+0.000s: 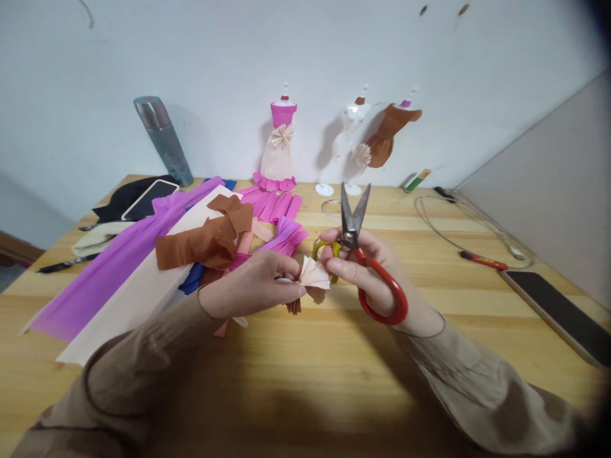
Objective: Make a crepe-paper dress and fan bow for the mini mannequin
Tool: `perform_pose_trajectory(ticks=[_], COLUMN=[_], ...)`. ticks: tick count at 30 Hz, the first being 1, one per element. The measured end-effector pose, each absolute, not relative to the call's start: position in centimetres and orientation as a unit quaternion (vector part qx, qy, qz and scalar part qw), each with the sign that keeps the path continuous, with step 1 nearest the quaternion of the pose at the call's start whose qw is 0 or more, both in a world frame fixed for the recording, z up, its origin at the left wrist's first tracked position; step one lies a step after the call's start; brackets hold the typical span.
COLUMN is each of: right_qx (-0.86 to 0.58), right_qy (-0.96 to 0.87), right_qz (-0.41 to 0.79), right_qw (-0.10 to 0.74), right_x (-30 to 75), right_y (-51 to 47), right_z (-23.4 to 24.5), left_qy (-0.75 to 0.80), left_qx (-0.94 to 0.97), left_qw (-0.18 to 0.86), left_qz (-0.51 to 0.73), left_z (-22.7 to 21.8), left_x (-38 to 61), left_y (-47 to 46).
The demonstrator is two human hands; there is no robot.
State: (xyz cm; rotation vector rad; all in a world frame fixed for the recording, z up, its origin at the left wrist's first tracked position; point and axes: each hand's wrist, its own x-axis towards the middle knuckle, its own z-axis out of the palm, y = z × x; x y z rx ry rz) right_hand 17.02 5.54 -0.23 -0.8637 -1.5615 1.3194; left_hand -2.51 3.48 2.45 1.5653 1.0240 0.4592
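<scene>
Above the middle of the table, my left hand (260, 280) pinches a small pleated fan of cream crepe paper (315, 273). Brown pleats (312, 299) show below the cream layer. My right hand (367, 267) is closed around scissors (353, 235) with one red and one yellow handle. Their blades point up and stand apart, clear of the paper. The right fingertips are close to the fan's right edge; whether they touch it I cannot tell. To the left of my hands lie brown paper pieces (205, 242), a cream sheet (157, 280) and a purple strip (114, 261).
Small dress forms stand along the wall: one in a pink and cream dress (277, 152), a white one (351, 130), one in brown (394, 130). A grey flask (165, 143) stands back left. A dark phone (556, 312), a cable (443, 235) and a glue stick (417, 181) lie right.
</scene>
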Motion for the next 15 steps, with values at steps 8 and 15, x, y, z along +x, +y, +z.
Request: perform_pose_trajectory(ticks=[8, 15], right_qx=[-0.350, -0.253], right_qy=[-0.672, -0.771], right_qz=[0.495, 0.453], right_qw=[0.425, 0.368], right_x=[17.49, 17.71], right_y=[5.81, 5.42], right_z=[-0.51, 0.02], left_qy=[0.411, 0.350], left_qx=[0.714, 0.713], left_qw=[0.543, 0.587], left_qz=[0.164, 0.155], left_z=[2.75, 2.23], left_x=[-2.83, -2.91], left_y=[3.40, 3.19])
